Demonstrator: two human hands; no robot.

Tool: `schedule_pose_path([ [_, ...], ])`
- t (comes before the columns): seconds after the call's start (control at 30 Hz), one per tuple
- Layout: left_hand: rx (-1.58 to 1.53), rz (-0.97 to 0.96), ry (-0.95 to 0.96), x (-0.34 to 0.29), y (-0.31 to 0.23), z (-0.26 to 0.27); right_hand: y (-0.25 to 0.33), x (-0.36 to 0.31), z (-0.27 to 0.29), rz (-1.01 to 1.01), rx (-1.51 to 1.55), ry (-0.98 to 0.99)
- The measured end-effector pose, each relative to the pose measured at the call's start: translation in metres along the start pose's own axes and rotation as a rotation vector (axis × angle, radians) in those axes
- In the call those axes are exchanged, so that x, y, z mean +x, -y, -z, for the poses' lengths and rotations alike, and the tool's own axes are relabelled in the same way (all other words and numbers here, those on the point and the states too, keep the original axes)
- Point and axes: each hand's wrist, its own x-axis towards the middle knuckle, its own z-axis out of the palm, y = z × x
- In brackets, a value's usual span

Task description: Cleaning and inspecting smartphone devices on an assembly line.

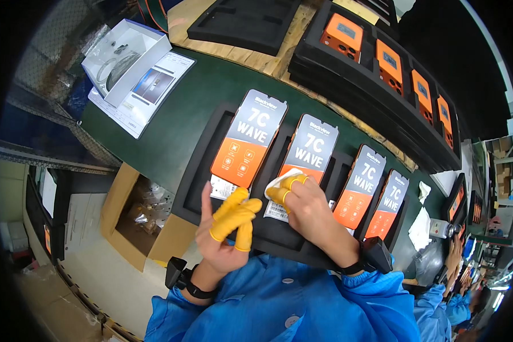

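Note:
Four smartphones lie screen up in a black foam tray [195, 183], each faced with a grey-and-orange printed film. My right hand [309, 208], in yellow finger cots, is closed on a folded white cloth [279, 181]. It presses the cloth against the lower end of the second phone [312, 145] from the left, hiding part of it. Just below the leftmost phone [249, 137] is my left hand [227, 233], also in yellow finger cots. Its fingers are apart, one bare finger points up, and nothing shows in it. To the right lie the third phone [359, 185] and the fourth phone [387, 204].
Beyond the green table [202, 77], stacked black foam trays [325, 74] hold orange devices [390, 62]. An open white box [125, 60] rests on a printed sheet [148, 94] at far left. Below it stands a cardboard carton [119, 214] with clear plastic bags. White cloths [420, 228] lie at right, near other workers.

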Motion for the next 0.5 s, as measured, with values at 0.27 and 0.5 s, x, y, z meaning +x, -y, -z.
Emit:
schedule_pose_path([
  [0.27, 0.104, 0.009, 0.097, 0.009, 0.0, 0.0, 0.008, -0.037, 0.015, -0.022, 0.021, 0.12],
  [0.5, 0.273, -0.124, 0.474, 0.006, -0.006, -0.024, -0.071, 0.014, 0.048, -0.186, -0.211, -0.356],
])
